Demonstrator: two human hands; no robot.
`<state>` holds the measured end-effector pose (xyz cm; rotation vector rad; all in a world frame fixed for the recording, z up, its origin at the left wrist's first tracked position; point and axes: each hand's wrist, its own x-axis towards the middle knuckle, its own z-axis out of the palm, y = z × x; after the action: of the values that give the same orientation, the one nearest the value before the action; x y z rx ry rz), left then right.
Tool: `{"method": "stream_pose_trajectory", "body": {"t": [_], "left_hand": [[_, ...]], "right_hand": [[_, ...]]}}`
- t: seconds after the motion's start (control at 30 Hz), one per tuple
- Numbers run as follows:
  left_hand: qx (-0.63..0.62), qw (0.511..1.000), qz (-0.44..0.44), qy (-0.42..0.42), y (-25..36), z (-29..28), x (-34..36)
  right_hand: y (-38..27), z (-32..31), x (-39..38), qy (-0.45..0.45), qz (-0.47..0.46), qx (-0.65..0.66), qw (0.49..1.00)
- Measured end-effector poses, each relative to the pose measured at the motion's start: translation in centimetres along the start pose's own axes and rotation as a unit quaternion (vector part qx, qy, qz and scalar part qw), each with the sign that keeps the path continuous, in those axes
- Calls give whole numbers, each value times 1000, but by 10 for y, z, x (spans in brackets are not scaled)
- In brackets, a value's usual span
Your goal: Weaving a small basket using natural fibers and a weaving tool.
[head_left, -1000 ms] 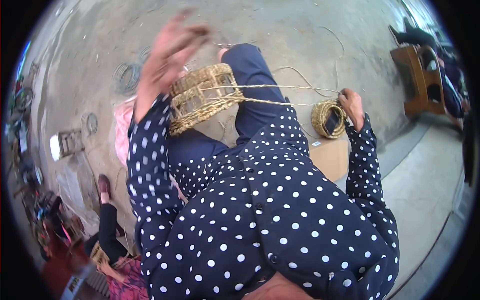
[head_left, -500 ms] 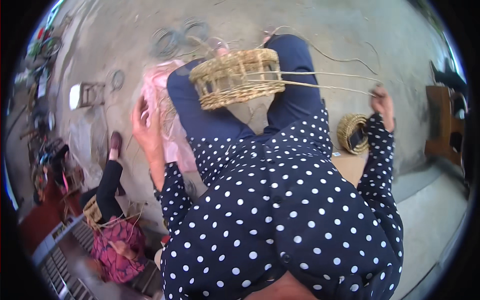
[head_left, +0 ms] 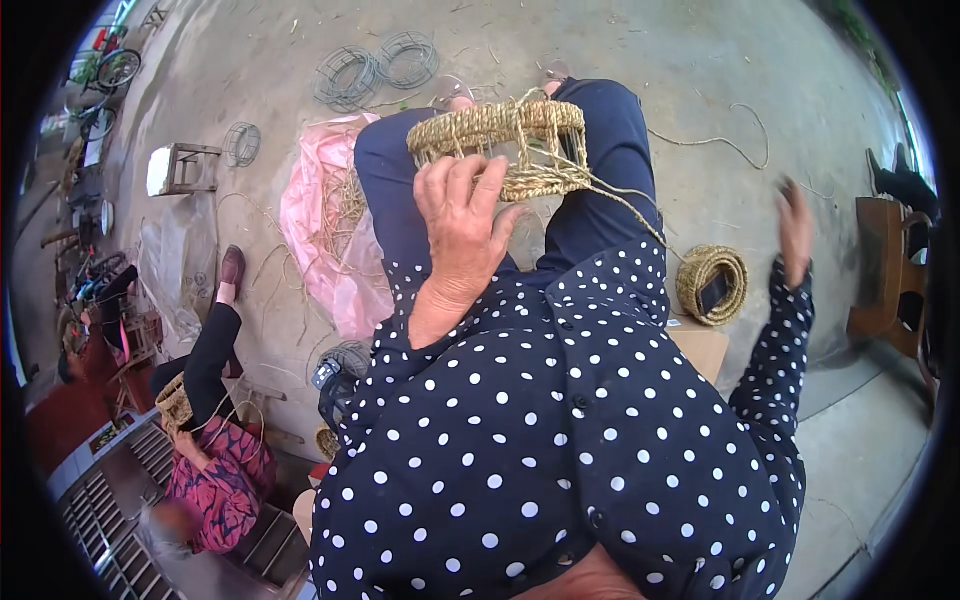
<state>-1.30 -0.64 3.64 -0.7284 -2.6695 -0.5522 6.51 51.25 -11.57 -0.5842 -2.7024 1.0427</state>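
Note:
A round basket of straw rope on a wire frame rests across my thighs, tilted on its side. It has two thick woven bands with an open, barred gap between them. My left hand grips its near left edge, fingers hooked over the rim and thumb apart. Two loose rope strands trail from the basket's right side toward the smaller coiled basket. Away to the right, my right hand is held out with fingers stretched, slightly blurred, and no strand shows in it.
A small straw basket holding a dark flat object sits on a cardboard box at my right. Pink plastic sheeting with straw lies left. Wire frames lie ahead, a stool further left. Lower left, another person handles a basket.
My left hand has come from the pink sheeting onto the basket. My right hand has let go of the two taut strands, which now hang slack. The basket has shifted slightly right.

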Motion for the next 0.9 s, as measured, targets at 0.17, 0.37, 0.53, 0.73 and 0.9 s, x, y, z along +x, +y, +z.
{"method": "stream_pose_trajectory", "body": {"t": [0.17,0.37,0.53,0.73,0.9], "left_hand": [[-105,993,-54,26,-17,10,-10],[-113,991,-71,20,-13,18,-9],[-121,990,-66,15,-19,16,-6],[-60,995,1,85,-14,3,4],[-92,995,-37,3,-24,13,78]], "right_hand": [[-295,82,-29,-264,-194,99,940],[-313,108,-41,-316,-93,199,923],[-285,97,-32,-221,-150,162,950],[-178,36,-18,-119,-246,-118,955],[-101,-35,-41,-138,-99,-227,959]]}}
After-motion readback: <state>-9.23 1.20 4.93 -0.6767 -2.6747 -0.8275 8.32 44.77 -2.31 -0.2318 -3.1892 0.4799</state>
